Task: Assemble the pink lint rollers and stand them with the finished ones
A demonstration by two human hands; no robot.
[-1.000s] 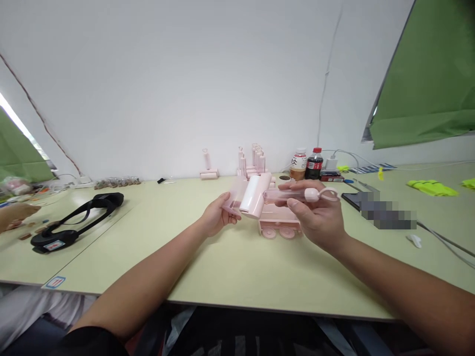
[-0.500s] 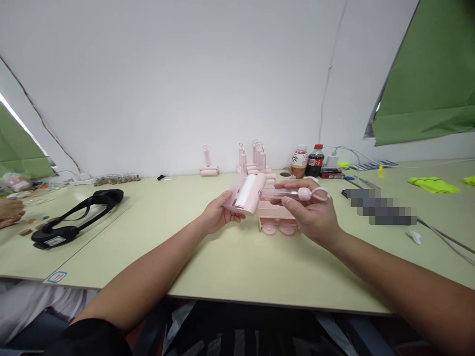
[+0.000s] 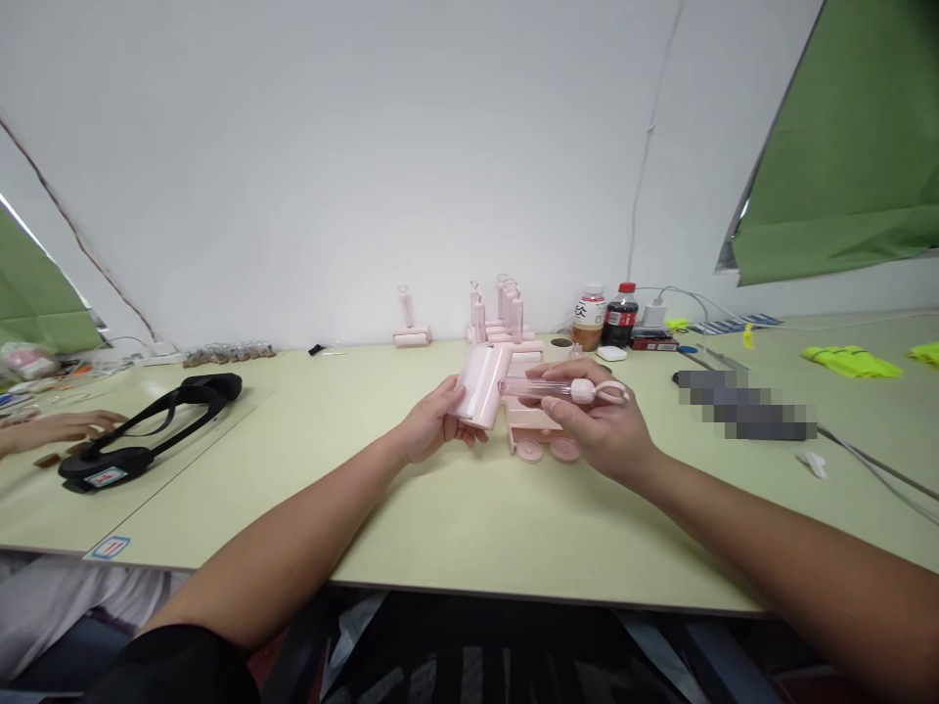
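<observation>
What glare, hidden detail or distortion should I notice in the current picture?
Head view: pale highlights shine on the held pink roller; head view: a pixelated patch hides detail at right; head view: the green curtain at right slants, perhaps from wide-lens distortion.

Apparently a shared workroom: a long tabletop (image 3: 411, 528) against a white wall (image 3: 352, 176), pink rollers (image 3: 412, 338) (several alike) along its back, another person (image 3: 51, 430) reaching over its left end.
</observation>
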